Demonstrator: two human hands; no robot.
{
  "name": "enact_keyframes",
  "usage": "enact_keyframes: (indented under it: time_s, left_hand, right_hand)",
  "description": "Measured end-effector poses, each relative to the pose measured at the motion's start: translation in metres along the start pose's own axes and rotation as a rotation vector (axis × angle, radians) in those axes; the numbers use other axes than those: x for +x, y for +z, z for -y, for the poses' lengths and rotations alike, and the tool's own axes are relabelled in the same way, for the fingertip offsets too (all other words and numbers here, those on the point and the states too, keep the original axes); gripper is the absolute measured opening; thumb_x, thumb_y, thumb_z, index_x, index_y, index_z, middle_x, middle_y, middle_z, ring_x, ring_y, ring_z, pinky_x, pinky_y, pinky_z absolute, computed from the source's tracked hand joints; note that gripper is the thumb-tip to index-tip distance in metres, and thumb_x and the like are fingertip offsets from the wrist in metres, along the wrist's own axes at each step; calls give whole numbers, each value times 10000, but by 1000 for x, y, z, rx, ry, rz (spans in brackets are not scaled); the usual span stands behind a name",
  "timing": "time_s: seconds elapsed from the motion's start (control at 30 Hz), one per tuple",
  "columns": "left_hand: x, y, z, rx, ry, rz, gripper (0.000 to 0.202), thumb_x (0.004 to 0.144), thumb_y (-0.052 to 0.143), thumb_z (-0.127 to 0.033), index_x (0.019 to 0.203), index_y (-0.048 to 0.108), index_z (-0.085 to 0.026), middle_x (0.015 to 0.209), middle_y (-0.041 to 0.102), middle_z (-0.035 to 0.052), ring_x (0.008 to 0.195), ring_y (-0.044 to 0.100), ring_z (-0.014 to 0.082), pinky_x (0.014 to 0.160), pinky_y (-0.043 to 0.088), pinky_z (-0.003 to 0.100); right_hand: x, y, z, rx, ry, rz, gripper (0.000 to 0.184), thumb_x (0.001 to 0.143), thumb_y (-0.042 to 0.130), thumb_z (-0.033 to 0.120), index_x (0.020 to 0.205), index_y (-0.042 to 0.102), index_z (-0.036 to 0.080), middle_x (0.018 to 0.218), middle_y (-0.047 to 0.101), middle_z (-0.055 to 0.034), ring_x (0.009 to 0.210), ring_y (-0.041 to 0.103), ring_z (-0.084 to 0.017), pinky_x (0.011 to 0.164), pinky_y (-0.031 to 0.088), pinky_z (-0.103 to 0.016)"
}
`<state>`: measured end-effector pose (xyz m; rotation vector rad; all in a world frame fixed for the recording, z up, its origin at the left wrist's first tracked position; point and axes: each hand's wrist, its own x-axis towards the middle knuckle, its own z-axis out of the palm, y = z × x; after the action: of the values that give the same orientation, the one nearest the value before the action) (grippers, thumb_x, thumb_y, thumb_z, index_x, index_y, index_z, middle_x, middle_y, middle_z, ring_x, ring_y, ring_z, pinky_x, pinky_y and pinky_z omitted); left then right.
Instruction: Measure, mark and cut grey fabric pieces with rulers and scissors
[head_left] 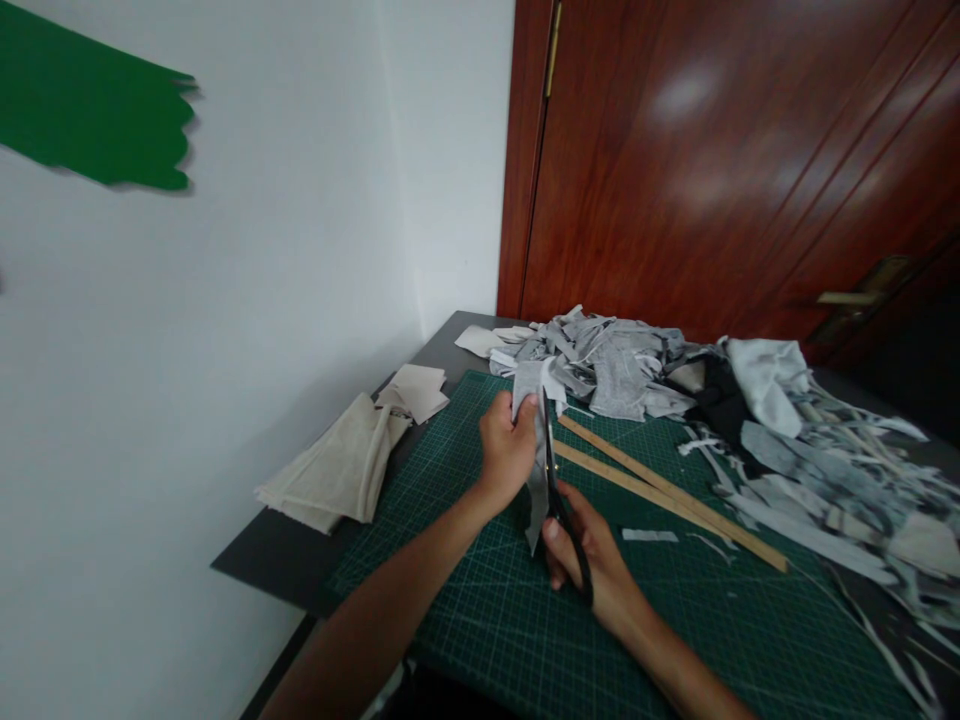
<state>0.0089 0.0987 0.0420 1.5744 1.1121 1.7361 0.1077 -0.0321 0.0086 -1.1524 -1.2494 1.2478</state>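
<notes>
My left hand [508, 440] pinches a grey strip of fabric [538, 480] and holds it upright above the green cutting mat [465, 560]. The strip hangs down past my fingers to a pointed lower end. A pair of black-handled scissors [556, 500] is in my right hand [589, 545], its blades pointing up and away from me along the strip's right edge. Whether the blades are biting into the cloth at this moment is hard to see. Part of the strip is hidden behind my left thumb and fingers.
Two wooden rulers [637, 485] cross on the mat beside a small grey scrap [649, 536]. Grey fabric scraps [619, 375] heap at the back, with more strips [832, 480] to the right. Folded beige cloth [337, 465] lies left, near the wall. A wooden door [712, 170] stands behind.
</notes>
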Motion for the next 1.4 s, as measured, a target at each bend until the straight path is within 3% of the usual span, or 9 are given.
enact_keyframes:
  time_s: [0.67,1.4]
  left_hand:
    - [2,1,6,-9,-29,7,311,973,597,-377,722,522,-210,664,531,-35,635,473,135,623,334,266]
    - [4,3,12,-46,-56,11,320,972,582,-417,738,534,-206,674,536,-27,649,494,139,619,364,259]
  right_hand:
    - [0,0,-6,29,-17,15,905,863,668,754,1462,458,108,639,478,84,449,413,-88,380,433,-204]
    - [2,1,-3,15,-12,17,916,838,684,763,1420,476,86,609,454,101,423,382,-75,357,419,-198]
